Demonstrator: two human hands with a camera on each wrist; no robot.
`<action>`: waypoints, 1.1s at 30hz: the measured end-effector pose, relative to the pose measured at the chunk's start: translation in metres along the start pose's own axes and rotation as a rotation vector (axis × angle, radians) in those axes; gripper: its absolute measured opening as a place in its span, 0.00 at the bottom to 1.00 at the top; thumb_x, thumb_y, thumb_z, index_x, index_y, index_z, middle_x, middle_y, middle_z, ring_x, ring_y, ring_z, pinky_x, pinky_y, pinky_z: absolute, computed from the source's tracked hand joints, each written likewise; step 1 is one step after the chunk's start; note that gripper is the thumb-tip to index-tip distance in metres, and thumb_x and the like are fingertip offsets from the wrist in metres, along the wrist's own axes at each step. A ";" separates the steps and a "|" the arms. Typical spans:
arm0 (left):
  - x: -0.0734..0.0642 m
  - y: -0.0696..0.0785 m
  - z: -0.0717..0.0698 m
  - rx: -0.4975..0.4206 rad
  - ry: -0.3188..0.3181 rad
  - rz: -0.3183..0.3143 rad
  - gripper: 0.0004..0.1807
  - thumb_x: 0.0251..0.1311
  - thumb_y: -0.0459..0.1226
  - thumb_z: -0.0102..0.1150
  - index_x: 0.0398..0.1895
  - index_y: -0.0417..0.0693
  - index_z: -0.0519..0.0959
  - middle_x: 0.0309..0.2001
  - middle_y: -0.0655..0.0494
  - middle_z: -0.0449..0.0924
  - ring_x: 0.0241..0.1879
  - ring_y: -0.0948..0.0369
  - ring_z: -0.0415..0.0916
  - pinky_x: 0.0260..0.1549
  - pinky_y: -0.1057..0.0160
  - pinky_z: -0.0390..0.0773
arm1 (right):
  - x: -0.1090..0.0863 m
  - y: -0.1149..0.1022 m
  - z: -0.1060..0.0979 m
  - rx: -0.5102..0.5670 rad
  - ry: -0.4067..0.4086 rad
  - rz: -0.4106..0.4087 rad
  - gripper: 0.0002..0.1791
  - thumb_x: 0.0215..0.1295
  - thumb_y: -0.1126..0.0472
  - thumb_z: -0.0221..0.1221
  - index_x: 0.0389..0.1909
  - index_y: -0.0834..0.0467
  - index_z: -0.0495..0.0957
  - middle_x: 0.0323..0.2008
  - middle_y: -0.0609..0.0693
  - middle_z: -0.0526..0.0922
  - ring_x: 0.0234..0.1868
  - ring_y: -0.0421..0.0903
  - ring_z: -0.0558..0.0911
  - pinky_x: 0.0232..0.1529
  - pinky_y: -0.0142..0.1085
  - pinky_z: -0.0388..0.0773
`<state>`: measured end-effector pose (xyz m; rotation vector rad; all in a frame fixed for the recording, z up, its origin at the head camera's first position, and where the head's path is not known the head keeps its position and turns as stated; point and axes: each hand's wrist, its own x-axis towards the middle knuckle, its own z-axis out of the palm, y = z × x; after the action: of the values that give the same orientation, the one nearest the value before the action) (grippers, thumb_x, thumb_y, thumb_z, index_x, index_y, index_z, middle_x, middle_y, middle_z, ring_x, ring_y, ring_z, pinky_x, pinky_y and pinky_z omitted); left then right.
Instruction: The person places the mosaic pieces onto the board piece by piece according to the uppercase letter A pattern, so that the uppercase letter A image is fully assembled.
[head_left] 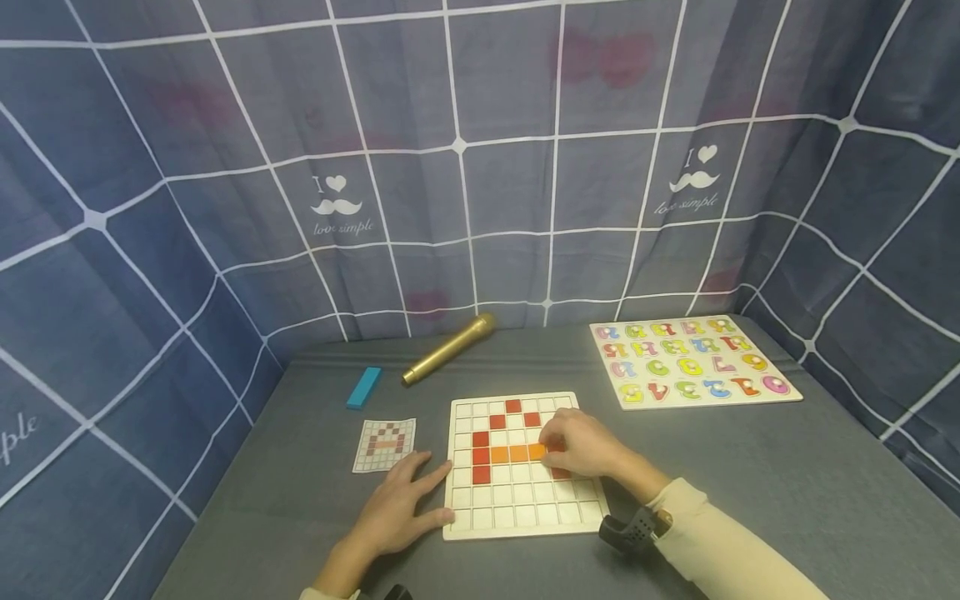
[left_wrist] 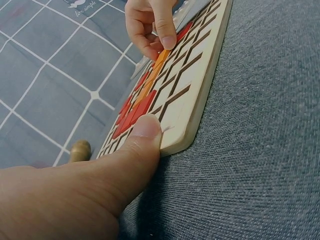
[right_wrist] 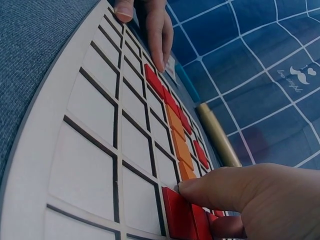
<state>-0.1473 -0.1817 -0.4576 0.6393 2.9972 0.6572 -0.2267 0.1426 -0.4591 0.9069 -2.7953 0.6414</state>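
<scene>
A wooden grid board [head_left: 504, 518] lies flat on the dark table, with red tiles [head_left: 481, 457] and a row of orange tiles [head_left: 509, 453] set in its squares. At the right end of that row, my right hand [head_left: 587, 443] pinches an orange tile [right_wrist: 185, 171] between thumb and fingers; the fingertips partly cover it. Red tiles [right_wrist: 179, 212] sit under and beside this hand. My left hand [head_left: 393, 510] is spread at the board's left side, its thumb [left_wrist: 147, 127] on the board's near corner. Its fingers reach toward a paper pattern card [head_left: 378, 446] printed with a small coloured grid.
A gold microphone [head_left: 450, 348] lies behind the board, with a blue bar [head_left: 364, 388] to its left. At the back right is a puzzle board [head_left: 712, 402] of colourful letters and numbers. A checked cloth [head_left: 502, 192] hangs around the back and sides.
</scene>
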 end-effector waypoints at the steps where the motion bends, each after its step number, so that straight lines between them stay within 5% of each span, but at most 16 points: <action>1: 0.000 0.000 0.000 0.001 0.003 0.000 0.40 0.55 0.61 0.62 0.69 0.57 0.70 0.70 0.39 0.64 0.71 0.38 0.59 0.60 0.32 0.67 | 0.000 0.000 0.000 0.002 -0.002 0.002 0.09 0.49 0.55 0.71 0.32 0.49 0.86 0.31 0.38 0.80 0.36 0.37 0.76 0.40 0.34 0.74; 33: 0.002 -0.003 0.004 -0.003 -0.001 -0.017 0.39 0.55 0.61 0.63 0.69 0.58 0.70 0.70 0.40 0.64 0.71 0.38 0.58 0.60 0.32 0.67 | -0.006 0.000 -0.001 -0.012 0.009 0.029 0.13 0.52 0.51 0.71 0.38 0.51 0.87 0.32 0.40 0.81 0.36 0.37 0.75 0.38 0.33 0.72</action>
<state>-0.1500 -0.1819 -0.4620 0.6138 2.9966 0.6604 -0.2216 0.1468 -0.4597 0.8610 -2.8063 0.6299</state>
